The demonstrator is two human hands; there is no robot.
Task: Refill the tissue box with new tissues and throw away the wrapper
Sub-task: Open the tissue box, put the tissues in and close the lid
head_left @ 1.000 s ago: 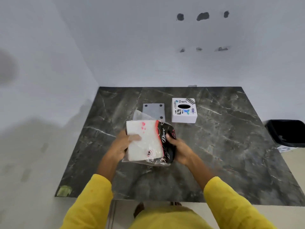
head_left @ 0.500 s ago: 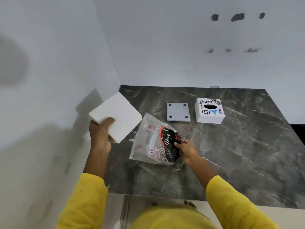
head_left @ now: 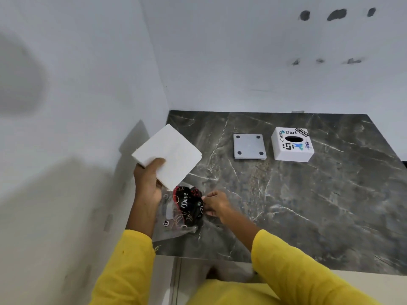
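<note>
My left hand (head_left: pixel 148 183) holds a square white stack of tissues (head_left: pixel 168 155) up over the table's left edge. Below it lies the emptied clear and black wrapper (head_left: pixel 184 209), crumpled on the dark marble table (head_left: pixel 308 205). My right hand (head_left: pixel 217 205) pinches the wrapper's right end. The white tissue box cover (head_left: pixel 291 145), with stickers and an oval slot on top, stands at the back of the table. Its grey square base plate (head_left: pixel 249 146) lies just left of it, apart from it.
White walls close the table in on the left and at the back. The table's front edge runs just before my yellow sleeves. A dark object shows at the far right edge of the view (head_left: pixel 404 158).
My left hand pulled the tissue stack out of the wrapper and lifted it up and left. The wrapper has collapsed on the table under my right hand. My view swung left.
</note>
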